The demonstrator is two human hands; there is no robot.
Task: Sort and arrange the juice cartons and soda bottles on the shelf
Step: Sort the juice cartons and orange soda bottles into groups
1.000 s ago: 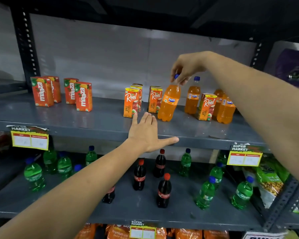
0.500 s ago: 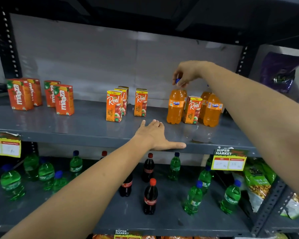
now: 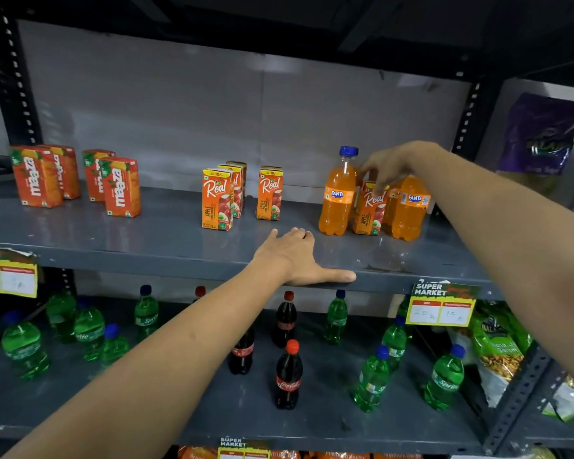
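Right hand (image 3: 390, 168): fingers curled down onto the top of a stray Real carton (image 3: 369, 208); whether they pinched it could not be told.
Left hand (image 3: 297, 256): spread flat on the shelf (image 3: 166, 233) edge.
Stray carton: upright, long axis vertical, face toward the camera, wedged between two Fanta bottles (image 3: 337, 193) at the right.
Done: Maaza cartons (image 3: 77, 180) grouped far left, Real cartons (image 3: 239, 193) grouped mid-shelf.
Left: apparently, moving the stray to its group.

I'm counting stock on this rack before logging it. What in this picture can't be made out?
- Head view: the right hand covers the top of the Real carton and whatever stands behind it.
- Third Real carton in the file: mostly hidden by those in front.
- Price tag figures: too faint.
- Bottom shelf packets: cut off by the frame edge.
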